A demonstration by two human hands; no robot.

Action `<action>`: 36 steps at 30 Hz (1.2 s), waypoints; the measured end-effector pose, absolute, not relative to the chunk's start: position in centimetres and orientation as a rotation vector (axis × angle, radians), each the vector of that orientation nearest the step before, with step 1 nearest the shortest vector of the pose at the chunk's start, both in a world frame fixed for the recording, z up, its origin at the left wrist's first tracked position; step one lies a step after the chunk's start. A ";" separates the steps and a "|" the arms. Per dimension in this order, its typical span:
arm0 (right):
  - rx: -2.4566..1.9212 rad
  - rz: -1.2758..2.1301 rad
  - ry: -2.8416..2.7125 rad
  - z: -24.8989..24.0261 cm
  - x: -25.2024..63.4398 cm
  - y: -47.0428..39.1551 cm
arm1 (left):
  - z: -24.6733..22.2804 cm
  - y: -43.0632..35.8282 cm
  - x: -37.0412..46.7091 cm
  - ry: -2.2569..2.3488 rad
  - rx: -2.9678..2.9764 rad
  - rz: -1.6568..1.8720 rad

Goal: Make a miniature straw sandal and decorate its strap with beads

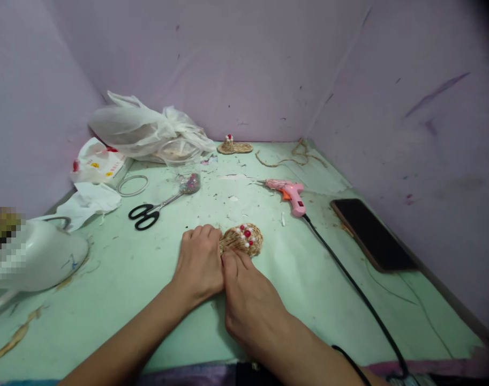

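Observation:
A small slipper (254,247) wound from jute rope, with red and white beads on its strap, is between my hands near the front of the table. Curled over its left end, my left hand (200,262) has its fingers closed and pointing away from me. My right hand (252,300) pinches the near side of the slipper, its fingertips pressed together below the beads. Both hands touch each other and cover the slipper's left part. A matching jute slipper (236,147) with beads lies at the back by the wall.
A pink glue gun (288,188) lies right of centre, its black cord (348,279) running to the front. Black-handled scissors (145,216) touch a clear bead bag (191,183). A phone (370,233) rests at right. White plastic bags (148,128) and jute twine (296,155) are at the back.

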State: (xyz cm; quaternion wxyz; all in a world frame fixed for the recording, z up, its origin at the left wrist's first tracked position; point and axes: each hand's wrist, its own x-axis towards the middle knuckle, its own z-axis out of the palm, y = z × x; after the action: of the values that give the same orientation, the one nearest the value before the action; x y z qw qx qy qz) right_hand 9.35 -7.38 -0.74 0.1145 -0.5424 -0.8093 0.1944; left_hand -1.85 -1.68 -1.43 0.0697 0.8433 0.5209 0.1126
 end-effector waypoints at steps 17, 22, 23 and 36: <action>-1.614 0.535 -2.413 -0.6 9.4 -7.4 | -1.4 -1.8 -1.8 1.575 2.543 0.350; -1.560 0.515 -2.380 -0.8 9.4 -7.5 | -1.3 -1.8 -1.8 1.578 2.542 0.345; -1.522 0.522 -2.368 -0.9 9.6 -7.8 | -1.3 -1.9 -1.8 1.589 2.534 0.346; -1.287 1.076 -1.587 0.6 18.3 -2.7 | -1.7 -2.5 -1.4 1.663 2.471 0.442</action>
State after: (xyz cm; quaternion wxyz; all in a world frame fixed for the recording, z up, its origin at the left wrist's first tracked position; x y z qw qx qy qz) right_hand 18.29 -2.69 0.61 0.4042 -0.5098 -0.6285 0.4262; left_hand -1.36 -2.47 -1.69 0.0653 0.8188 0.5512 0.1466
